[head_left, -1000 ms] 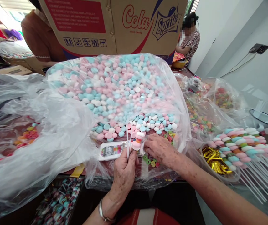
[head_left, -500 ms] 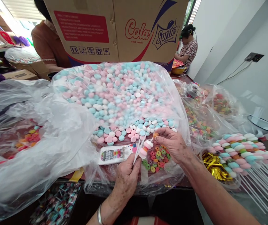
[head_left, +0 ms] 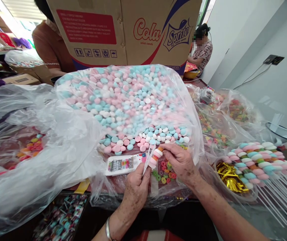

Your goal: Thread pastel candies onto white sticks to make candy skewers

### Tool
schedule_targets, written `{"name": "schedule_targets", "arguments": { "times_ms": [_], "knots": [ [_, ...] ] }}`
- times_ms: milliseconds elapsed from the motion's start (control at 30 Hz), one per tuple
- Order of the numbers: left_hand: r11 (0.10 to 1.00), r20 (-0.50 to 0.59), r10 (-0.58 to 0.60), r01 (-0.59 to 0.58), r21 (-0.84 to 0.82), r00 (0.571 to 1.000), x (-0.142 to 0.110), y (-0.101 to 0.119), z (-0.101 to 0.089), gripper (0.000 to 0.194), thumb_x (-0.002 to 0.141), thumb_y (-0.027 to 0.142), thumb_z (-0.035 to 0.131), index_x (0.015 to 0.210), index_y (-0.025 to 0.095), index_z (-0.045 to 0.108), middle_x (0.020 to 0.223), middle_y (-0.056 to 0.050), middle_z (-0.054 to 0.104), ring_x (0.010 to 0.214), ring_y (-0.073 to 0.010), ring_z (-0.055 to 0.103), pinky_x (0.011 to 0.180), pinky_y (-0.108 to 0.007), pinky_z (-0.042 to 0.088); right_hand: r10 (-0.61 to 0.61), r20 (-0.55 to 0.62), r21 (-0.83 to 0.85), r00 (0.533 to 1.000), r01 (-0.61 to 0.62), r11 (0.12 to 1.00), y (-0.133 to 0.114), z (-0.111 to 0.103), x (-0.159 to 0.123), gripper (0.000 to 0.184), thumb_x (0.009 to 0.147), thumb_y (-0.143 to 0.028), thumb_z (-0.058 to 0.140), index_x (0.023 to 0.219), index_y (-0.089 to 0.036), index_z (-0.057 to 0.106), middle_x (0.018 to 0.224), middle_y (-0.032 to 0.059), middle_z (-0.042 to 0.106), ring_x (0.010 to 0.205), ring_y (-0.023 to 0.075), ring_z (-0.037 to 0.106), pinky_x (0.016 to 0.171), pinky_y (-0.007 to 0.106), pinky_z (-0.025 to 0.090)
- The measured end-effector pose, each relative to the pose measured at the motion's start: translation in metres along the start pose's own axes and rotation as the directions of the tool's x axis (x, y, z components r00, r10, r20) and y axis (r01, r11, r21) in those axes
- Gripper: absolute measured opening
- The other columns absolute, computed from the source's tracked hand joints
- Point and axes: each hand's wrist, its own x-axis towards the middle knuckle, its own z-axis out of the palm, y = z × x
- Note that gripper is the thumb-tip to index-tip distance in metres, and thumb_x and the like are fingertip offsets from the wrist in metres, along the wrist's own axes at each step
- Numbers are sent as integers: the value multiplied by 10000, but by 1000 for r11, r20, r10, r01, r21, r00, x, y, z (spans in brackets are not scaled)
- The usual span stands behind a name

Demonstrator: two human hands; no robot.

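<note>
My left hand [head_left: 136, 187] is closed around several white sticks [head_left: 147, 161], one of them threaded with a candy skewer [head_left: 153, 160] of pink, white and orange pieces. At the top of that skewer, my right hand [head_left: 180, 162] pinches an orange gummy ring [head_left: 160, 149], which sits on the stick's tip. Below the right hand lie colourful gummy rings [head_left: 163, 174], partly hidden by it. Loose pink, white and blue marshmallows [head_left: 118, 144] spill from a big clear bag [head_left: 133, 97] just beyond. Left of the sticks is a stack of printed white packets [head_left: 123, 164].
A large cardboard box [head_left: 98, 33] stands behind the marshmallow bag. Finished-looking candy skewers [head_left: 259, 160] lie at right beside gold twist ties [head_left: 230, 177]. Bags of gummies [head_left: 216, 130] are on the right; a plastic sheet [head_left: 45, 160] covers the left. Two people sit in the background.
My right hand has moved left and down, bringing the orange gummy ring onto the skewer's tip. The left hand stays in place with the sticks.
</note>
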Motion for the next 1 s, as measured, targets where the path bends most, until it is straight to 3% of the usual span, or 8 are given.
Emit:
{"name": "schedule_targets", "arguments": {
  "times_ms": [167, 300, 467, 633, 733, 867, 933, 1000],
  "knots": [
    [999, -25, -32, 32, -17, 999, 0, -1, 1, 327, 902, 396, 437, 642, 209, 504, 541, 26, 489, 508, -151, 452, 521, -249, 334, -116, 68, -56, 991, 120, 991, -7, 2, -5, 326, 917, -135, 438, 1137, -226, 661, 1075, 73, 682, 1014, 176, 631, 914, 330, 501],
    [999, -35, -15, 14, -38, 999, -1, -1, 2, 314, 904, 381, 450, 648, 207, 506, 550, 26, 506, 510, -145, 457, 528, -247, 350, -86, 107, -37, 991, 90, 995, -7, 0, -5, 309, 915, -155, 451, 1122, -218, 672, 1030, 67, 691, 963, 171, 643, 872, 316, 513],
    [996, -46, -27, 23, -89, 999, -1, -3, 2, 327, 917, 411, 460, 668, 204, 509, 550, 31, 505, 501, -136, 471, 506, -236, 360, -45, 279, 74, 959, 25, 997, -9, -16, 8, 283, 919, -231, 489, 1128, -236, 680, 1124, 41, 696, 1061, 177, 630, 956, 331, 481],
    [971, -97, -102, 78, -227, 990, -4, -1, 2, 366, 909, 447, 491, 642, 197, 499, 504, 50, 446, 438, -108, 413, 440, -214, 321, 139, 122, -53, 983, -133, 990, -3, -24, 43, 245, 910, -257, 501, 1070, -216, 681, 1008, 30, 722, 929, 186, 660, 840, 329, 511],
    [954, -131, -144, 102, -283, 981, -5, 0, 2, 373, 898, 459, 519, 634, 196, 502, 472, 59, 410, 412, -97, 364, 398, -207, 267, 31, 216, -341, 976, 46, 939, 3, -13, 65, 252, 904, -136, 471, 1052, -171, 673, 1030, 77, 685, 954, 197, 621, 863, 333, 476],
    [955, -174, -132, 79, -285, 976, -3, -2, 3, 396, 878, 505, 532, 624, 201, 520, 438, 58, 399, 398, -106, 367, 380, -212, 263, -59, 504, -559, 862, 377, 739, 10, 7, 79, 262, 849, -46, 522, 1069, -132, 636, 1136, 139, 597, 1075, 245, 526, 918, 360, 435],
    [958, -187, -132, 77, -278, 973, -2, -3, 3, 410, 875, 521, 532, 615, 204, 520, 436, 54, 408, 396, -107, 375, 377, -213, 268, -58, 566, -590, 823, 453, 668, 14, 12, 79, 243, 835, -48, 551, 1052, -131, 620, 1174, 153, 565, 1101, 262, 489, 936, 375, 419],
    [959, -178, -139, 88, -269, 974, -2, -4, 3, 409, 878, 523, 531, 624, 203, 526, 441, 52, 417, 394, -105, 378, 374, -210, 267, -48, 557, -595, 829, 439, 673, 19, 14, 78, 211, 845, -47, 530, 1015, -137, 616, 1135, 149, 565, 1077, 260, 485, 921, 373, 418]
  ]
}}
